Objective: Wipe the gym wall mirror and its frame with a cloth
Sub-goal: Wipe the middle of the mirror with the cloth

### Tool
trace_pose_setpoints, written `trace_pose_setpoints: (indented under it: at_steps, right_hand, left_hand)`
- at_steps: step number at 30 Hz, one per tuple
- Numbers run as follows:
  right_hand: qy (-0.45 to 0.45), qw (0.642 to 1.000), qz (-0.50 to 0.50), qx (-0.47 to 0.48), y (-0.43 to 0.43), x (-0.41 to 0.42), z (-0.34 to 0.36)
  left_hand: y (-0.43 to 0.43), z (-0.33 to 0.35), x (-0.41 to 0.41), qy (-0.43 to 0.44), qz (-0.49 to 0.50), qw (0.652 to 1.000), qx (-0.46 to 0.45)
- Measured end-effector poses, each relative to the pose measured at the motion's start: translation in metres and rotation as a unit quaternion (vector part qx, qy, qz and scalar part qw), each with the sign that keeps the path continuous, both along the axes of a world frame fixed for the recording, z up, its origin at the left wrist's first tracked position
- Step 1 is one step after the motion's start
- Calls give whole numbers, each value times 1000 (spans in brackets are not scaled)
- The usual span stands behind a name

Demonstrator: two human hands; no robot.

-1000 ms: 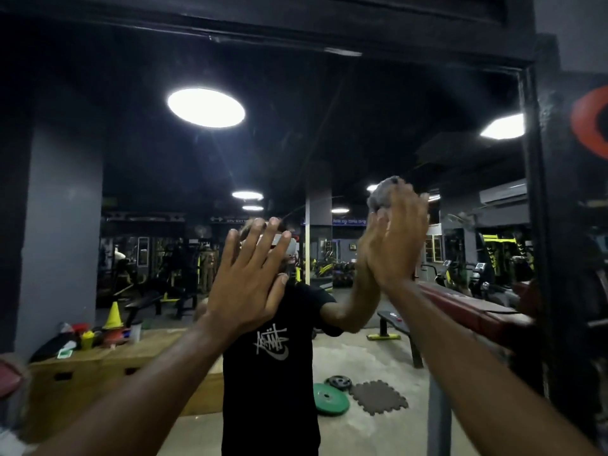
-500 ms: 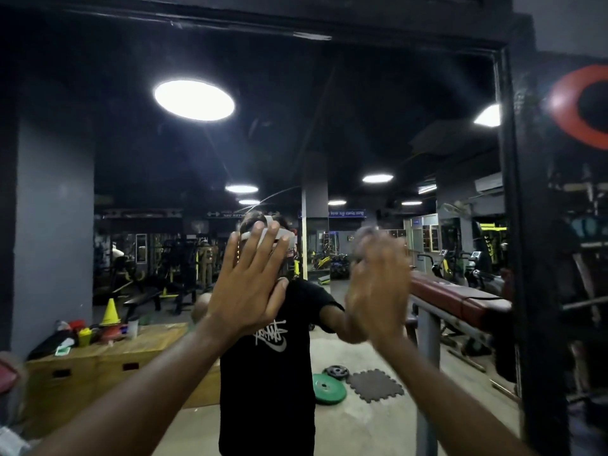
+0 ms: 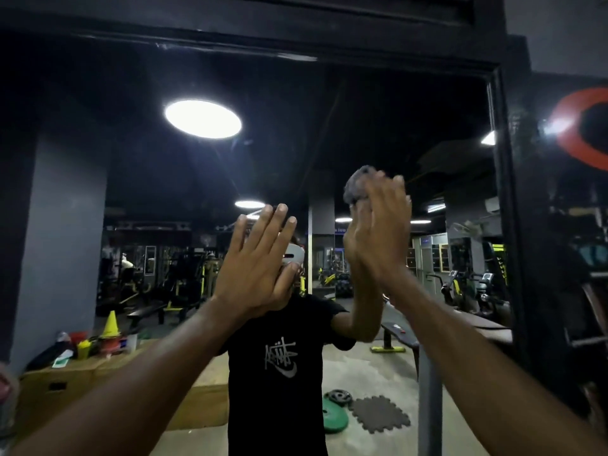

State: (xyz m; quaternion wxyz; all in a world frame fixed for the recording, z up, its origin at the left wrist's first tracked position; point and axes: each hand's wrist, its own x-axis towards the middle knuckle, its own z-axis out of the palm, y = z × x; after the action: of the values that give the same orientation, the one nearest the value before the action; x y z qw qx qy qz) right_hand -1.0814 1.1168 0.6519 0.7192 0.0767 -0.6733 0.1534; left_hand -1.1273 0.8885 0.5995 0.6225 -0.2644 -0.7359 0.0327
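Nearest to me, my 2 forearms rise from the bottom corners toward the middle of the frame. The left hand (image 3: 260, 258) lies flat on the glass just left of center, fingers straight and spread, holding nothing; I judge it is only a brace. The right hand (image 3: 378, 235), just right of center and a little blurred, has its fingers stretched out too, pressing the cloth (image 3: 357, 187) against the mirror (image 3: 394, 120). The cloth is 1 grey bunch that shows above the fingertips, center-right of the frame.

The step in hand looks like wiping the middle of the glass. To do it well I would spread the bunched cloth under the palm so more of it meets the glass, press evenly, and work in overlapping passes toward the right edge. I would lift the left palm off afterwards and wipe that spot, since bare skin is likely to leave a print. The frame (image 3: 510, 225), a dark band along the top and down the right side, seems to be waiting its turn.

Counted: 2 hands, 1 cloth, 1 mirror, 1 frame. Farther off, in the reflection, 1 yellow cone (image 3: 111, 324) at lower left, 1 green plate (image 3: 334, 419) and 1 mat (image 3: 381, 414) at lower center, and 1 big round light (image 3: 203, 119) at upper left. The smaller lights behind are too faint to count.
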Motion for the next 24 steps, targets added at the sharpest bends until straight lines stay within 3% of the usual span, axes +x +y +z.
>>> trace_pose_setpoints:
  at_steps: [2, 4, 6, 8, 10, 12, 13, 15, 18, 20, 21, 22, 24]
  right_hand:
    - [-23, 992, -36, 116, 2, -4, -57]
    - [-58, 962, -58, 261, 21, 1, -103]
    - [-60, 923, -64, 375, 49, 16, -99]
    - [-52, 939, -36, 337, 66, 26, -66]
    - [-9, 990, -8, 141, 86, 29, -27]
    - [5, 999, -5, -42, 99, 24, -13]
    - [7, 997, -15, -71, 97, 18, -21]
    - [-15, 998, -52, -32, 81, 5, -59]
    - [-86, 982, -91, 140, 62, 4, -130]
    - [-93, 946, -99, 293, 80, 19, -128]
    - [-96, 939, -95, 318, 93, 27, -113]
    - [-98, 950, -81, 286, 104, 34, -95]
    - [-50, 994, -46, 82, 125, 39, -60]
  left_hand:
    - [0, -4, 1, 12, -4, 1000, 5]
    - [5, -10, 5, 23, -15, 999, -18]
    - [15, -22, 8, 32, -24, 997, -62]
    - [23, -36, 9, 29, -15, 997, -72]
    - [25, -40, 7, 36, -13, 997, -60]
    - [25, -39, 7, 40, -17, 997, -59]
    - [25, -39, 7, 37, -18, 997, -61]
    - [26, -38, 7, 27, -16, 998, -59]
    - [30, -40, 9, 11, -14, 999, -47]
    - [33, -40, 13, 1, -14, 999, -40]
    - [36, -39, 15, 2, -14, 999, -42]
    - [39, -36, 16, 8, -14, 999, -51]
    - [48, -24, 19, 20, -15, 997, -74]
